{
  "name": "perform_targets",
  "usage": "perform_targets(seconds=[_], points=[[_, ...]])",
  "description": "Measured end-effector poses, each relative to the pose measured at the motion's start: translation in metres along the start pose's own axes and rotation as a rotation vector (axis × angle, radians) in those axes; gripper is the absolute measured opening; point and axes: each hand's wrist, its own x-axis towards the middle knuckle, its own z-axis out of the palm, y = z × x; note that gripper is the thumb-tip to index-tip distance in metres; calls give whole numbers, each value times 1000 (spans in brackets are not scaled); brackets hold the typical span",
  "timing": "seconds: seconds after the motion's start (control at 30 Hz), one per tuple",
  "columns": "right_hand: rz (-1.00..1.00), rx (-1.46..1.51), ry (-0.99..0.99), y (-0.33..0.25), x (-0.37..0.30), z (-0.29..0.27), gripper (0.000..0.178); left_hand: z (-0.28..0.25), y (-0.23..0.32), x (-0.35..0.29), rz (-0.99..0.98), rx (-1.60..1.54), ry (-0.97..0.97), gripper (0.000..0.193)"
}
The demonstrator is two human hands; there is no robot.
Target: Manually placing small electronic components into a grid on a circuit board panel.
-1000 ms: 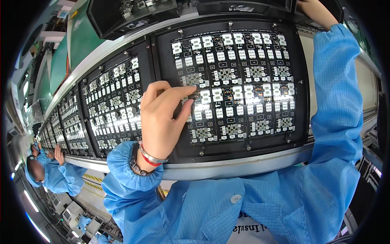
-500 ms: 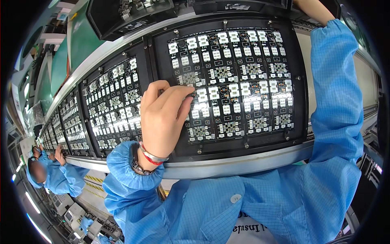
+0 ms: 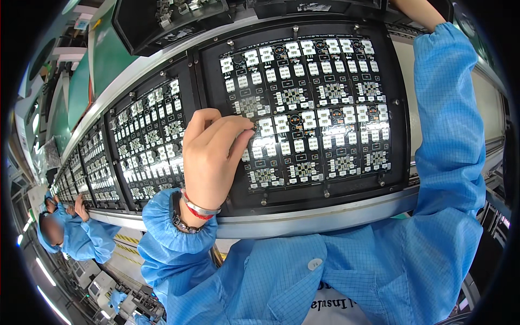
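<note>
Since the board panel (image 3: 211, 70) slid left, your left hand (image 3: 208, 154), pinching a dark part (image 3: 254, 127), probably has to follow; right hand's hidden, can't tell.

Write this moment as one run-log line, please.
Left bare hand: fingertips over black rectangular circuit-board panel, grip unclear | Right hand: out of view | Blue fabric right sleeve: extended forward

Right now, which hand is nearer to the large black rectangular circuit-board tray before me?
Left. The left hand is over this tray's left side. The right wrist is beyond its upper-right corner, the fingers out of view.
</note>
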Motion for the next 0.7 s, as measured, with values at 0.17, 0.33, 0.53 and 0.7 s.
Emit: perform_targets(seconds=[0.17, 0.33, 0.53, 0.7], points=[[-23, 64, -11, 2, -1, 0, 28, 1, -4, 1, 114, 32, -25, 19], [-33, 54, -9, 3, 0, -1, 28, -2, -8, 0, 163, 41, -72, 24], [19, -25, 3, -18, -1, -6, 23, -14, 2, 4, 265, 190, -140, 28], [-25, -310, 221, -1, 6, -3, 12, -43, 30, 6, 111, 141, -255, 29]])
